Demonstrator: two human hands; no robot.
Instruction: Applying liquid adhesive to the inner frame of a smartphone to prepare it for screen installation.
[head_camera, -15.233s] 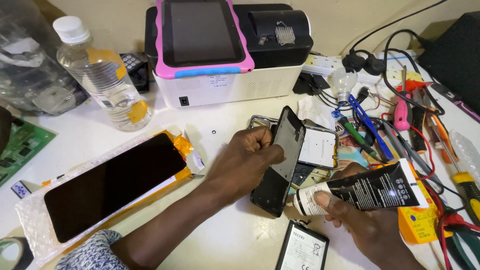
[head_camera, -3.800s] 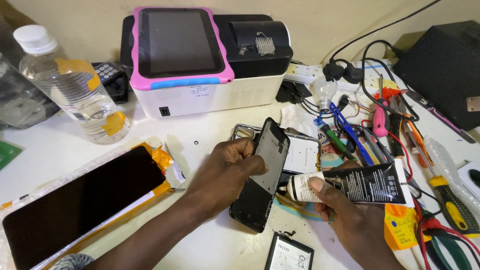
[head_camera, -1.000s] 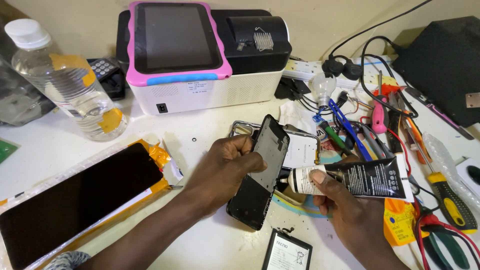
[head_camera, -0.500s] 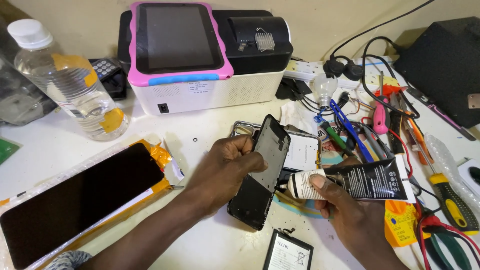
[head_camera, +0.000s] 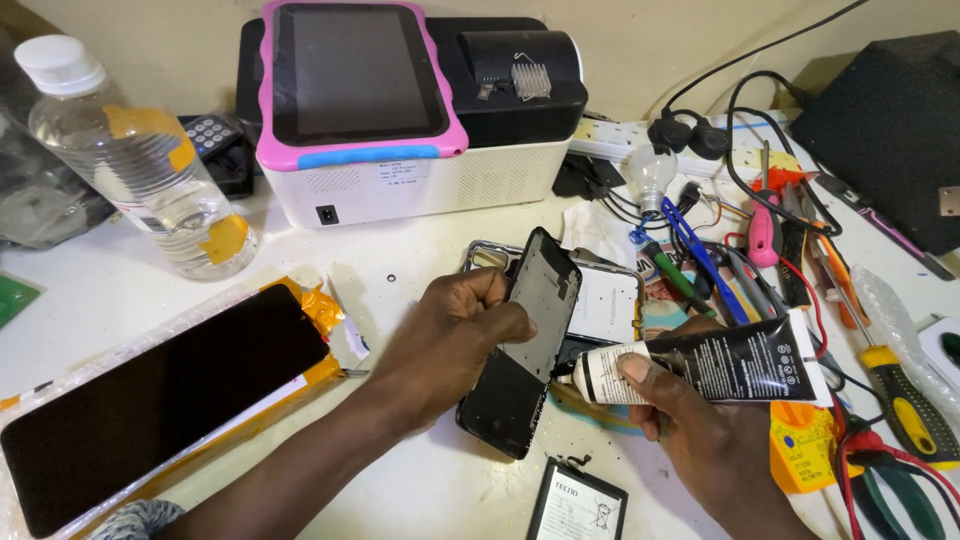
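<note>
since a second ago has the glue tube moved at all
No. The glue tube in the right hand keeps its nozzle at the phone frame, same spot relative to the battery.

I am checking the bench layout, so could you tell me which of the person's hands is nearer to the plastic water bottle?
Left. The left hand holds the phone frame mid-table, right of and below the water bottle; the right hand, gripping the black glue tube, is farther right.

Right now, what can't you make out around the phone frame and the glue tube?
Head view only:
- Nozzle tip of the black tube: hidden behind the phone frame.
- Frame's left edge: covered by the left hand.
- Right hand: wrist cut off by the bottom edge.
- Battery: cut off below.
</note>
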